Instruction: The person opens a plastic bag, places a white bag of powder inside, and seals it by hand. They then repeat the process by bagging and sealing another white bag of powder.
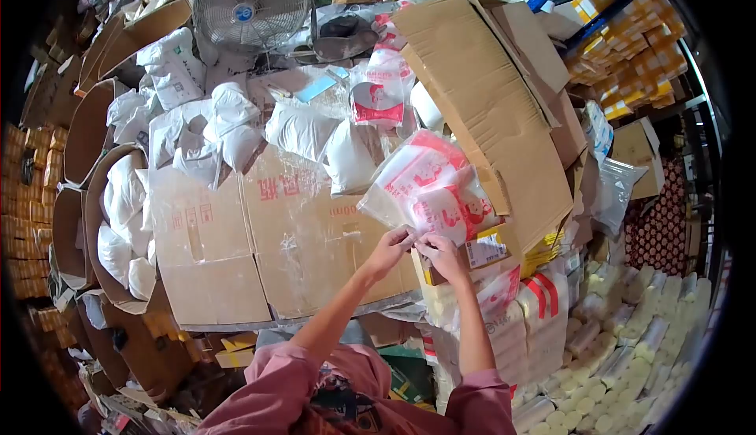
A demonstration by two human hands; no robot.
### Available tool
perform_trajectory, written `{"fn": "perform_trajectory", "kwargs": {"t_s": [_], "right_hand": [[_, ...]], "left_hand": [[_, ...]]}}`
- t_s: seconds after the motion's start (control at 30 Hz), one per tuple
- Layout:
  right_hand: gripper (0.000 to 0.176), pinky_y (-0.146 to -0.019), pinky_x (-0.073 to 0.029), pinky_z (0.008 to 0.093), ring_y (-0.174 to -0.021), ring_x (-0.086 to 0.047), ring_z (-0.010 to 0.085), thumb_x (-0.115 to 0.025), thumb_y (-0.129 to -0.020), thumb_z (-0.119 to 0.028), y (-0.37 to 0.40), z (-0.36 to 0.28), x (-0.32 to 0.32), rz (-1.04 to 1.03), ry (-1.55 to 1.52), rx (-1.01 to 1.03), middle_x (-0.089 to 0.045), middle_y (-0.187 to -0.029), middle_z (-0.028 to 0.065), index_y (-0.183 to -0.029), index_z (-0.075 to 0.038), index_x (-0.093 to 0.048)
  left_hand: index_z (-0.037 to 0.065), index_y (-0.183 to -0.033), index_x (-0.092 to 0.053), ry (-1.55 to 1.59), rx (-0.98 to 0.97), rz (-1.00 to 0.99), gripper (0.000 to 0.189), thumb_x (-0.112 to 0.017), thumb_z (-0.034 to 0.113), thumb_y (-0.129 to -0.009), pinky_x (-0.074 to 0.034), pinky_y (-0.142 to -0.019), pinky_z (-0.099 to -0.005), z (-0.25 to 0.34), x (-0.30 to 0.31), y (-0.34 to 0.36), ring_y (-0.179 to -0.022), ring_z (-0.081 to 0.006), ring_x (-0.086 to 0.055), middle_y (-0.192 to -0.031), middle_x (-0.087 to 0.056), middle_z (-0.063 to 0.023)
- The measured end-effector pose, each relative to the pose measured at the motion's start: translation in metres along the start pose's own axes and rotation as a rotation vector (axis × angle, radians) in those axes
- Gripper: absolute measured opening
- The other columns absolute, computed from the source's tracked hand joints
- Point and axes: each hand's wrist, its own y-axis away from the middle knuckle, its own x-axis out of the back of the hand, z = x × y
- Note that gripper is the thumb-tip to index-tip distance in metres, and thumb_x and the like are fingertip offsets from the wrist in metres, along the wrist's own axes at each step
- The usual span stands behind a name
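pinching plastic bag [433, 183]: left hand [387, 250], right hand [442, 255]; contents blurred.

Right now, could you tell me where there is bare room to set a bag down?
The broad cardboard surface left of the left hand is bare, below the white sacks. Crowded: the rolls at right, and the stacked packs under the right hand and printed bag.

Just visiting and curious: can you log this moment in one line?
left hand: pinches plastic bag edge | right hand: pinches same edge | bag: clear, red print, held before cardboard box | behind: white sacks, fan
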Motion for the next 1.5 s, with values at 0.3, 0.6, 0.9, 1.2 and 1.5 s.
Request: {"fn": "perform_trajectory", "kwargs": {"t_s": [0.3,0.6,0.9,1.2,1.5], "right_hand": [[0.024,-0.058,-0.047,0.0338,-0.060,-0.059,0.0209,-0.053,-0.094,-0.014,0.028,-0.076,-0.016,0.209,0.046,0.108,-0.057,-0.066,0.0122,-0.076,0.002,-0.054],[0.023,-0.070,-0.047,0.0477,-0.083,-0.058,0.0465,-0.058,-0.085,-0.004,0.029,-0.065,-0.047,0.252,0.283,0.514,-0.060,-0.086,0.0272,-0.106,0.005,-0.052],[0.022,-0.067,-0.049,0.0493,-0.079,-0.061,0.0458,-0.059,-0.086,-0.006,0.082,-0.028,-0.120,0.159,0.174,0.472,-0.063,-0.084,0.0257,-0.106,0.002,-0.054],[0.014,-0.060,-0.048,0.0484,-0.071,-0.062,0.0433,-0.058,-0.090,-0.013,0.094,0.094,-0.243,0.187,0.056,0.268,-0.061,-0.073,0.0256,-0.086,0.000,-0.055],[0.021,-0.059,-0.047,0.0509,-0.069,-0.060,0.0449,-0.056,-0.090,-0.015,0.102,0.099,-0.212,0.363,0.231,0.180,-0.058,-0.073,0.0262,-0.079,0.001,-0.047]], "left_hand": [[0.003,-0.093,-0.056,-0.123,-0.073,-0.050,0.019,-0.049,0.018,-0.101,-0.044,-0.076,-0.0263,0.077,-0.017,0.015,-0.082,-0.0087,-0.051,-0.085,-0.058,0.0000],[-0.002,-0.097,-0.055,-0.477,-0.248,0.090,0.013,-0.053,0.010,-0.095,-0.044,-0.069,-0.0273,0.093,-0.007,0.048,-0.075,-0.0093,-0.048,-0.080,-0.056,-0.0050],[-0.004,-0.091,-0.059,-0.639,0.117,-0.022,0.023,-0.051,0.017,-0.097,-0.048,-0.067,-0.0300,0.075,0.024,0.133,-0.071,-0.0110,-0.056,-0.077,-0.064,-0.0068],[-0.006,-0.079,-0.063,-0.869,0.249,0.121,0.038,-0.050,0.027,-0.094,-0.045,-0.057,-0.0369,-0.056,0.096,0.185,-0.058,-0.0197,-0.058,-0.063,-0.059,-0.0149],[-0.006,-0.074,-0.060,-0.965,0.358,0.280,0.034,-0.054,0.025,-0.087,-0.047,-0.058,-0.0433,-0.069,0.150,0.245,-0.060,-0.0365,-0.062,-0.064,-0.058,-0.0256]]}}
